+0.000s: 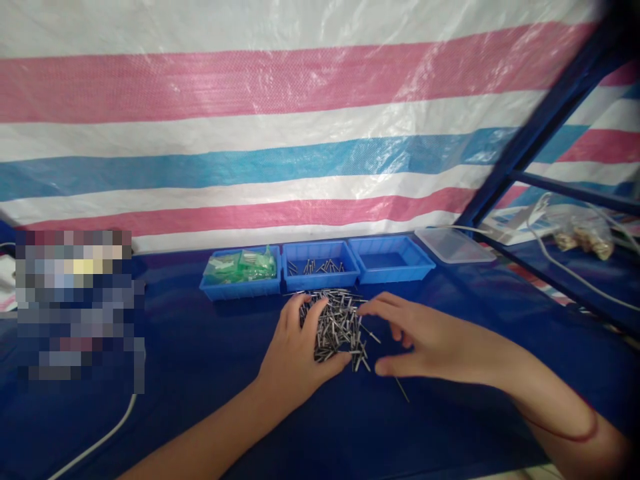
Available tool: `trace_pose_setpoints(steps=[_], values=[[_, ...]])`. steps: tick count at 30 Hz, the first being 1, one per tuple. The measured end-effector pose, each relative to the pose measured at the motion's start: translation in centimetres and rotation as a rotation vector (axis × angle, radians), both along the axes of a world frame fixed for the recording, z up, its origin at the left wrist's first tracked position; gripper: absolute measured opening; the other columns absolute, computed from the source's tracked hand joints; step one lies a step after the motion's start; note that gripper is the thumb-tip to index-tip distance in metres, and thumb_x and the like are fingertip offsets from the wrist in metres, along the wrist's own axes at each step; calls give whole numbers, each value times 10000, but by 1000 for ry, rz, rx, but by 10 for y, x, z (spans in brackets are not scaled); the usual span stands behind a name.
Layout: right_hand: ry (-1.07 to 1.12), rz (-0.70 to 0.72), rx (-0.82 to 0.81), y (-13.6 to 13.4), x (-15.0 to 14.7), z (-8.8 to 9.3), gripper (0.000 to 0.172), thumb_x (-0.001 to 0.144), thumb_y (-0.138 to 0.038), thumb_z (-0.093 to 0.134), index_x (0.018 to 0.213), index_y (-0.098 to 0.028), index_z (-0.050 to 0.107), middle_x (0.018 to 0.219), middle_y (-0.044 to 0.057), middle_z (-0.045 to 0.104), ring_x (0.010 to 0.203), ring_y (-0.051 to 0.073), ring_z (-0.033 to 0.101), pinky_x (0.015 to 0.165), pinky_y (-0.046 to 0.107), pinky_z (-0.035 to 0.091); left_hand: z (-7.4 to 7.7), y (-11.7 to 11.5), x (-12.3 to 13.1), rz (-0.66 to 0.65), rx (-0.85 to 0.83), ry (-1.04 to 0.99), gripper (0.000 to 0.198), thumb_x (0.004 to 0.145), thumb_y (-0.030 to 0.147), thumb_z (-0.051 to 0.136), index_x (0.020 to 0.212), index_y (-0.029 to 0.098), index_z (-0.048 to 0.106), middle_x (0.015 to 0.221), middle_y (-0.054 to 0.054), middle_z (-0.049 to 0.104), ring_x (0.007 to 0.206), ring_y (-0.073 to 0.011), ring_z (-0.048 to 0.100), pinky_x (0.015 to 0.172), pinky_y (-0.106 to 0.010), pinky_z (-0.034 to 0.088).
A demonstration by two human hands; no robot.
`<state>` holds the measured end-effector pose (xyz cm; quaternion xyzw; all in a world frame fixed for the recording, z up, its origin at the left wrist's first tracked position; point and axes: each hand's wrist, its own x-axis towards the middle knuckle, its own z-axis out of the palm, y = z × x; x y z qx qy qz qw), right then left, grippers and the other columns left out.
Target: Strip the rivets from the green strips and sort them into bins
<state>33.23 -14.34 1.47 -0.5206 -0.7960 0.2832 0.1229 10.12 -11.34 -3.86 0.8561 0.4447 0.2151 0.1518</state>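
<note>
A heap of metal blind rivets (pixel 336 327) lies on the dark blue table, with thin shanks pointing every way. My left hand (pixel 295 347) rests at the heap's left side, fingers spread and curved over its edge. On the right, my right hand (pixel 415 337) hovers by the heap with thumb and fingers apart and nothing between them. One loose rivet (pixel 402 389) lies below my right thumb. Behind the heap, the middle blue bin (pixel 320 275) holds several rivets, and the left blue bin (pixel 240 291) holds green plastic packets (pixel 243 265).
The right blue bin (pixel 397 272) shows its bare floor. Beside it lies a translucent lid (pixel 454 245). A white cable (pixel 95 440) crosses the left side near a blurred-out patch. A dark blue frame (pixel 530 127) and a bag of tan pieces (pixel 583 237) stand at right.
</note>
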Motion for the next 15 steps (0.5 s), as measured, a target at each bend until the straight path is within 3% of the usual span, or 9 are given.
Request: trace_pose_setpoints(steps=[2, 6, 9, 15], values=[[-92, -64, -25, -16, 6, -12, 673, 685, -359, 737, 1301, -261, 484, 1227, 86, 512, 839, 205, 638, 699, 292, 505, 6, 0, -4, -21, 4, 30, 746, 749, 528, 629, 1367, 187, 386, 1402, -156, 306, 1332, -343, 281, 1091, -508, 302], [-118, -74, 29, -32, 6, -31, 395, 819, -253, 598, 1211, -260, 556, 1138, 74, 555, 824, 187, 643, 684, 272, 491, 11, -6, -23, -115, 46, 134, 800, 731, 628, 600, 1385, 216, 391, 1429, -150, 308, 1349, -384, 245, 1092, -574, 258], [-105, -62, 80, -29, -4, -34, 227, 866, -172, 497, 1033, -228, 640, 931, 49, 609, 752, 164, 634, 634, 250, 474, 7, -13, -37, -118, 59, 190, 842, 713, 680, 582, 1398, 231, 383, 1444, -150, 304, 1371, -431, 175, 1075, -627, 237], [4, -37, 277, -12, -32, -31, 202, 870, -107, 462, 886, -191, 645, 857, 38, 640, 768, 155, 626, 698, 257, 474, -5, -12, -31, -97, 87, 194, 836, 769, 690, 502, 1432, 215, 321, 1492, -156, 245, 1392, -414, 140, 1090, -609, 225]])
